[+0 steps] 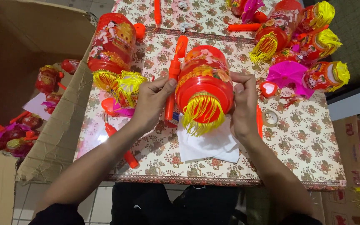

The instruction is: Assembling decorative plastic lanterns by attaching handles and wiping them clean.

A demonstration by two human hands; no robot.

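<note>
On your far left stands an open cardboard box, its flap leaning against the tabletop's edge, with more small red lanterns and pink and yellow trimmings heaped inside. The floor below is pale tile. The tabletop itself carries a cloth printed all over with red and green flowers on cream, bordered by a darker band along the near edge.

On its left part, a finished red lantern lies on its side, yellow fringe toward you, and a second fringed one sits just below it. Your left hand comes next: its grip is closed on the orange plastic handle stick, pressing it against the lantern's side. In the middle, raised just over a white folded cloth, is the red drum-shaped lantern you hold between both hands; it is glossy red with a gold and floral printed band, and a yellow tassel fringe hangs from its near end. Your right hand clamps the lantern's right side, thumb on top.

Further right, a roll of clear tape lies flat beside a small red heart-shaped piece. At the far right corner, a heap of finished lanterns with yellow fringes and pink paper fans crowds together.
</note>
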